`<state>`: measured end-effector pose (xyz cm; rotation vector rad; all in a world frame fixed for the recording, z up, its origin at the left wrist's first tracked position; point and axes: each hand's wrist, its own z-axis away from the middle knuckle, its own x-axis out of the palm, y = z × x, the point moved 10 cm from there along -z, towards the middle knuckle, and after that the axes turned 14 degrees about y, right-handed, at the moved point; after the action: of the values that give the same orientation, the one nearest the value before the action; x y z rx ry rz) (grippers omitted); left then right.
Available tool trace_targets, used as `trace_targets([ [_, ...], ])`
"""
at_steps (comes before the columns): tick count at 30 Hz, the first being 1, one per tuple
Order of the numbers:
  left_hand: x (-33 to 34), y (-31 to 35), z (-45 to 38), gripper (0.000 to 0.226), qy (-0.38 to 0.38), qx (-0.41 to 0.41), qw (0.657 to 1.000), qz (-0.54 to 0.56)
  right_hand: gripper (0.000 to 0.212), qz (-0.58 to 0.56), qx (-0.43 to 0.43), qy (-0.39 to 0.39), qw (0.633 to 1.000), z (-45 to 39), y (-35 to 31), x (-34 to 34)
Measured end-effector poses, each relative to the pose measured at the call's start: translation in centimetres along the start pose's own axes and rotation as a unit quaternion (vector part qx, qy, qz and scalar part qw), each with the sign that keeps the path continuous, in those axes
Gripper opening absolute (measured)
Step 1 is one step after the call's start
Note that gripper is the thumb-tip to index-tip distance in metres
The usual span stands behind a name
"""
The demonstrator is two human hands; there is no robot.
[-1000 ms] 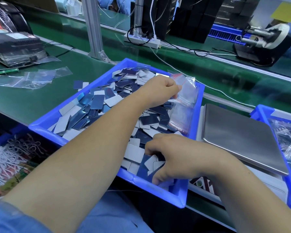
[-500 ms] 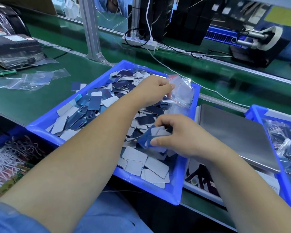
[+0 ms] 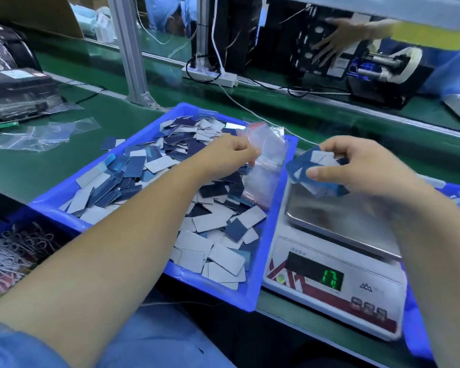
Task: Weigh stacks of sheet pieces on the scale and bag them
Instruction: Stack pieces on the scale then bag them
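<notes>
The right hand (image 3: pixel 356 166) grips a loose bunch of sheet pieces (image 3: pixel 312 171), blue and white, between curled fingers and thumb, and holds it above the far end of the scale's steel pan (image 3: pixel 337 216); whether the lowest pieces touch the pan cannot be told, since the hand and motion blur cover that spot. The left hand (image 3: pixel 229 155) is knuckles-up over the blue tray (image 3: pixel 260 261) and pinches the top of a clear zip bag (image 3: pixel 266 166) with a red strip, which hangs down against the tray's right wall. The bag looks flat, and its contents, if any, are too hard to make out. The tray is heaped with more loose pieces (image 3: pixel 202 208), some blue side up, some white, lying at all angles. The scale (image 3: pixel 329 288) stands just beside the tray on the right, its green display (image 3: pixel 329 278) showing blurred digits that cannot be read with certainty. Both forearms reach forward from the lower edge, the left crossing the tray's near corner. At lower left a second bin (image 3: pixel 0 232) holds a tangle of white and reddish cords, partly cut off. At far right another blue bin (image 3: pixel 417 328) is mostly hidden behind the right arm. Empty clear bags (image 3: pixel 37 134) lie on the green belt (image 3: pixel 144 115) to the left.
</notes>
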<state>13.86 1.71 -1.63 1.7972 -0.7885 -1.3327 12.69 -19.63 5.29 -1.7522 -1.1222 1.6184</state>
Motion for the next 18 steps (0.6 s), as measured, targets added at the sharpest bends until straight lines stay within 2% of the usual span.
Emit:
trace_targets([
  [3,0.9,0.2,0.2,0.039,0.002,0.017,0.999,-0.035,0.026,0.112,0.001,-0.008,0.994,-0.4,2.8,-2.6],
  [6,1.6,0.4,0.4,0.035,0.006,0.027,0.998,-0.054,0.021,0.117,0.001,-0.038,0.992,0.1,4.3,-2.5],
  [10,2.0,0.7,0.6,0.032,0.004,0.046,0.996,-0.076,0.011,0.153,-0.054,-0.006,0.987,-0.1,4.4,-2.4],
  [13,2.5,0.8,0.9,0.028,-0.002,0.061,0.991,-0.122,0.004,0.158,-0.065,-0.015,0.985,0.3,4.5,-1.6],
  [14,2.5,1.0,0.9,0.027,0.005,0.065,0.989,-0.131,0.006,0.18,-0.079,-0.022,0.98,0.4,4.5,-1.3],
  [16,2.2,1.6,0.9,0.028,0.024,0.087,0.985,-0.146,0.031,0.232,-0.12,-0.045,0.964,0.8,4.1,-0.5],
  [18,2.1,2.1,0.9,0.027,0.031,0.101,0.981,-0.161,0.044,0.249,-0.145,-0.045,0.957,0.9,4.0,-0.3],
])
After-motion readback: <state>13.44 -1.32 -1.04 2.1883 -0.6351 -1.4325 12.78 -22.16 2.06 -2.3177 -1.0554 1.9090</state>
